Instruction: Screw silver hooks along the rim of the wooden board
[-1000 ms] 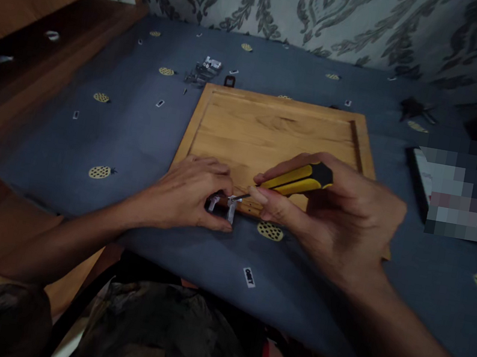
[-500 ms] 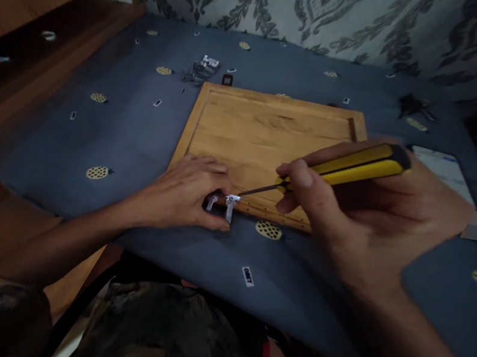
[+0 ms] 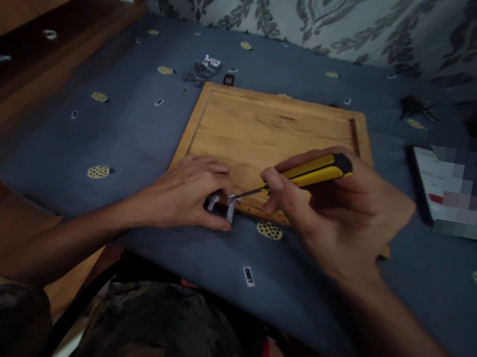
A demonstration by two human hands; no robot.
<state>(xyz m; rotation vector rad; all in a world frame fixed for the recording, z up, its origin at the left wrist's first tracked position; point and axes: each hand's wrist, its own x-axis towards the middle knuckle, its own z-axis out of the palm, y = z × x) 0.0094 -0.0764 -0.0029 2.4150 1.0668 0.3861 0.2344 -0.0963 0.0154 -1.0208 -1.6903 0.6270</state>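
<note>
A wooden panel (image 3: 269, 129) with a raised frame lies flat before me, with small dark holes along its near edge. At that edge, my left hand (image 3: 193, 192) is closed on a metal bracket (image 3: 230, 210), fingers on the panel and thumb against the bracket's near side. In my right hand (image 3: 334, 207) is a yellow and black screwdriver (image 3: 315, 170), held slanting down to the left. Its tip meets the top of the bracket; whether a screw sits under it is too small to tell.
Behind the panel lie a pile of screws and small metal parts (image 3: 204, 69) and a dark square piece (image 3: 229, 80). A phone (image 3: 433, 187) rests at the right, and a dark object (image 3: 415, 106) at the back right. A patterned blue cloth (image 3: 127, 135) covers the table.
My right hand has moved left and slightly down with the screwdriver, bringing its tip onto the bracket. More of the phone shows. My left hand has stayed in place.
</note>
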